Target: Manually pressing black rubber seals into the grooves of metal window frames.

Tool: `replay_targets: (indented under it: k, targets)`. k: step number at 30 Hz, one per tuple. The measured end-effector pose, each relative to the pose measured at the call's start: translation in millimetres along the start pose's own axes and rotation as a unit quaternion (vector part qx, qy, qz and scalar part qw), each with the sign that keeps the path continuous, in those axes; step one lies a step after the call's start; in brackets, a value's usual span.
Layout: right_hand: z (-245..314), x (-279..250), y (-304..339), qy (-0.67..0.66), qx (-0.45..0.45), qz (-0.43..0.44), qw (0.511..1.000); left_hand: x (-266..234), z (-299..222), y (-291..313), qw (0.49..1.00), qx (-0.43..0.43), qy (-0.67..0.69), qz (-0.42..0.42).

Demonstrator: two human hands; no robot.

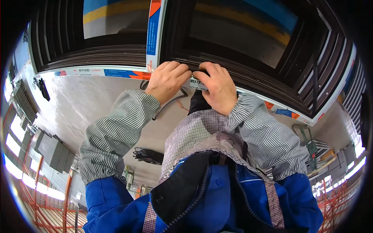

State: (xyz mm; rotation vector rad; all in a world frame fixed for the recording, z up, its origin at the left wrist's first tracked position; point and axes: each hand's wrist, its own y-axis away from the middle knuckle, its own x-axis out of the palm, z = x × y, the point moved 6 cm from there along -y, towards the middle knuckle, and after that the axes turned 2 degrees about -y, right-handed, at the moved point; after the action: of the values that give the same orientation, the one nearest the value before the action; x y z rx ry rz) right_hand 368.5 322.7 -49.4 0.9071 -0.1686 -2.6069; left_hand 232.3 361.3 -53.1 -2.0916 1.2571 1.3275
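Note:
A dark brown window frame (171,50) with glass panes (233,35) lies in front of me, its near edge covered by printed white, blue and orange film (120,73). My left hand (169,79) is closed, its bent fingers over that near edge beside the corner of the upright film strip (153,39). Just to its right, my right hand (217,83) bends its fingers over the same edge, thumb toward the left hand. The two hands almost touch. Both sets of fingertips are partly hidden against the frame, so any small piece under them does not show.
Below the frame, a dark cable (167,104) hangs over the grey floor (89,101). A bundle of black strips (148,155) lies there, with another dark bundle (41,88) at far left. Stacked profiles (54,151) stand left; a green metal stand (311,145) is at right.

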Motion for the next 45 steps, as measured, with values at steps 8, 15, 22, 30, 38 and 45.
replay_targets:
  k: [8,15,22,30,38,45]
  targets:
    - [-7,2,-2,-0.069,0.061,0.01,0.996,-9,5,-10,0.999,-0.036,0.031,-0.02]
    - [-6,4,-5,-0.056,0.064,-0.007,0.996,-6,5,-23,0.99,-0.101,0.035,0.091]
    - [4,15,-8,0.044,0.001,-0.057,0.997,-1,5,-16,0.998,-0.037,0.055,0.009]
    - [0,22,-9,0.052,-0.021,-0.028,0.998,1,6,-14,0.998,-0.012,0.041,0.043]
    - [8,16,-5,0.041,-0.005,-0.086,0.995,-16,6,18,0.996,-0.036,-0.08,-0.011]
    - [11,24,-19,0.025,-0.022,-0.021,0.999,-13,5,8,0.994,-0.038,-0.103,0.005]
